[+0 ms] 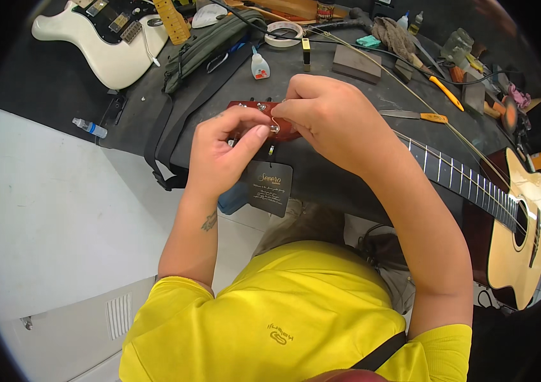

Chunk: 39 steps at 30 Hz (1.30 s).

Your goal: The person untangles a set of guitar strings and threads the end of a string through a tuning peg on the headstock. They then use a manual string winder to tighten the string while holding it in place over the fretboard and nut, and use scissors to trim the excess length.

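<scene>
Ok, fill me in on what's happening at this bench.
A person in a yellow shirt works with both hands at the reddish headstock of an acoustic guitar lying across the dark workbench. The left hand and right hand pinch at a curled string end by the tuning posts. A dark tag hangs below the headstock. A white electric guitar body, a tape roll and tools lie further back.

A dark table carries an acoustic guitar along its right side. At the far left corner lies a white electric guitar body. A roll of tape, a small glue bottle and a grey block lie near the far edge.
</scene>
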Each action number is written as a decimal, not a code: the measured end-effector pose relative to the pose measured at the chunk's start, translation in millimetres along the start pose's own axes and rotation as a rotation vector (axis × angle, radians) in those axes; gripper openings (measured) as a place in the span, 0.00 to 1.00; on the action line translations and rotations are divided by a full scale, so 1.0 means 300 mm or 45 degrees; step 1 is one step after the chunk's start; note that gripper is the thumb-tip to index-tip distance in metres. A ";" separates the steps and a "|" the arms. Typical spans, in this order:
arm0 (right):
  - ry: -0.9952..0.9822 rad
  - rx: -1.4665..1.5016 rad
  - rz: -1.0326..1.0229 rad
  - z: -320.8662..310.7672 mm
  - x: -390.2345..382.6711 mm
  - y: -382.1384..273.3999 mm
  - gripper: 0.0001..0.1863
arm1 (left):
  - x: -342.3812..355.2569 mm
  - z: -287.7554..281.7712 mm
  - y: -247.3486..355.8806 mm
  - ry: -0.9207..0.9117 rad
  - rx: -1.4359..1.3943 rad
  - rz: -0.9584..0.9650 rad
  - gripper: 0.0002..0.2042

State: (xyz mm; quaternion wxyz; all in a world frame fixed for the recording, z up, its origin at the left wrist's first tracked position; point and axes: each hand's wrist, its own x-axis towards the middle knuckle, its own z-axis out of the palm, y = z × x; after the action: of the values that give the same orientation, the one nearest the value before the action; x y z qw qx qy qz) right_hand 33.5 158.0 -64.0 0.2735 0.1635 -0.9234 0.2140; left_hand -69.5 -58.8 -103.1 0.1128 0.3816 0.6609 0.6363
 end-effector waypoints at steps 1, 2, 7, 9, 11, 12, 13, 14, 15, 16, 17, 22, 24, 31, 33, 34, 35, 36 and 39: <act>0.000 -0.002 0.000 -0.001 -0.001 0.000 0.10 | 0.003 0.003 0.017 -0.065 -0.037 -0.109 0.07; 0.030 -0.017 -0.031 -0.003 -0.002 0.000 0.10 | 0.012 -0.003 0.030 -0.065 -0.038 -0.107 0.07; 0.120 0.024 -0.120 -0.003 0.002 -0.012 0.11 | 0.038 -0.026 0.030 -0.136 -0.419 -0.434 0.06; 0.138 0.047 -0.163 0.000 0.003 -0.010 0.12 | 0.045 -0.026 0.042 -0.119 -0.310 -0.411 0.07; 0.111 0.002 -0.156 0.006 0.003 -0.009 0.12 | 0.051 -0.021 0.041 -0.109 -0.200 -0.388 0.08; 0.082 -0.043 -0.151 0.009 0.003 -0.007 0.12 | 0.052 -0.014 0.030 -0.054 -0.151 -0.305 0.07; 0.083 -0.038 -0.147 0.014 0.001 -0.002 0.12 | 0.051 -0.012 0.021 0.000 -0.100 -0.226 0.07; 0.055 -0.084 -0.146 0.019 0.000 0.006 0.12 | 0.051 -0.014 0.014 -0.002 -0.096 -0.231 0.07; 0.027 -0.129 -0.145 0.023 -0.003 0.010 0.13 | 0.052 -0.016 0.007 -0.060 0.017 -0.246 0.08; 0.027 -0.124 -0.143 0.024 -0.004 0.009 0.13 | 0.052 -0.018 0.002 -0.116 0.129 -0.261 0.10; 0.009 -0.148 -0.154 0.022 -0.003 0.007 0.13 | 0.050 -0.017 0.003 -0.117 0.131 -0.265 0.10; 0.028 -0.145 -0.175 0.025 -0.002 0.000 0.05 | 0.041 -0.010 0.004 -0.085 0.000 -0.289 0.09; 0.003 -0.125 -0.132 0.022 -0.003 -0.005 0.05 | 0.042 -0.005 0.007 -0.076 0.034 -0.300 0.09; -0.012 -0.160 -0.143 0.022 -0.002 -0.002 0.04 | 0.045 -0.007 0.008 -0.073 0.124 -0.295 0.08; 0.001 -0.174 -0.140 0.025 -0.002 -0.002 0.04 | 0.048 0.004 0.019 -0.067 0.158 -0.298 0.07; 0.000 -0.173 -0.139 0.024 -0.002 -0.001 0.04 | 0.047 0.007 0.024 -0.058 0.191 -0.301 0.07; -0.007 -0.156 -0.131 0.022 -0.003 0.000 0.03 | 0.048 0.006 0.022 -0.058 0.191 -0.303 0.07; -0.014 -0.139 -0.124 0.022 -0.003 0.000 0.03 | 0.051 0.005 0.018 -0.061 0.201 -0.302 0.07; -0.018 -0.128 -0.093 0.025 -0.007 0.001 0.08 | 0.052 0.012 0.023 -0.045 0.260 -0.291 0.07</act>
State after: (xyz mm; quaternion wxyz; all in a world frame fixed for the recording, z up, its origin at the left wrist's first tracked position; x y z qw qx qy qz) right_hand 31.6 155.1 -71.0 0.2824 0.1848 -0.9283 0.1562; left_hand -75.4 -46.6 -92.2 0.1568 0.3245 0.7592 0.5420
